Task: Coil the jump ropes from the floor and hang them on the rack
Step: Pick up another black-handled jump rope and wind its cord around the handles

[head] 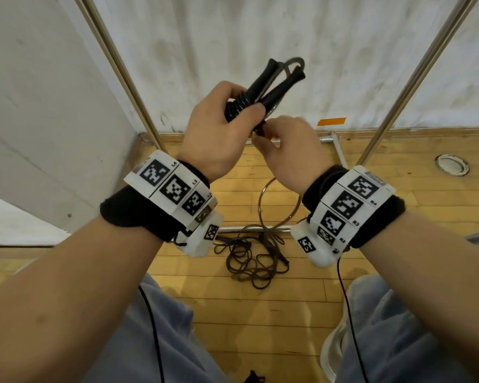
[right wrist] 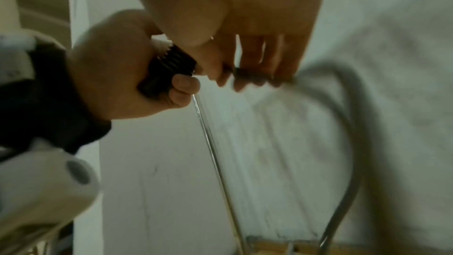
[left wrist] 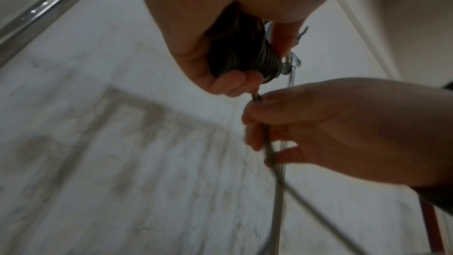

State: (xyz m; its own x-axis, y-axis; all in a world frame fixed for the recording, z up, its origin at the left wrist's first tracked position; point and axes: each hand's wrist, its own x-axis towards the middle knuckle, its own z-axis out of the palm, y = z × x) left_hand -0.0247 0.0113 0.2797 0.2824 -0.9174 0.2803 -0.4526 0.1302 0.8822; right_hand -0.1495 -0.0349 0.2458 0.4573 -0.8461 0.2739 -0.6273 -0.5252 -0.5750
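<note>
**Both hands on one black jump rope, 2nd rope loose on floor**

Left to right, head view: left rack pole (head: 127, 76) slants up the wall. Left hand (head: 219, 131) has its grip closed round a black jump rope (head: 260, 92), the 2 handles sticking up and away, cord wound in tight turns round them just above the thumb. Right hand (head: 291, 150) sits touching it below-right, fingers pinching the cord's free end. Right rack pole (head: 415, 76) beyond; orange tape (head: 331, 121) on the wall base, round floor fitting (head: 452, 165) far right.

Only head view shows the floor: a brown jump rope (head: 255, 261) lies in a loose tangle between the person's legs, by the rack's base bar (head: 249, 229), one loop standing up.

Left wrist cam adds what head view hides: ridged wraps of cord (left wrist: 259, 57) in the left fist, and cord running down thru right-hand fingers (left wrist: 269, 110). Blurry.

Right wrist cam: the same wraps (right wrist: 171, 65) from the other side; cord loop (right wrist: 355, 123) swings off right, motion-blurred.
</note>
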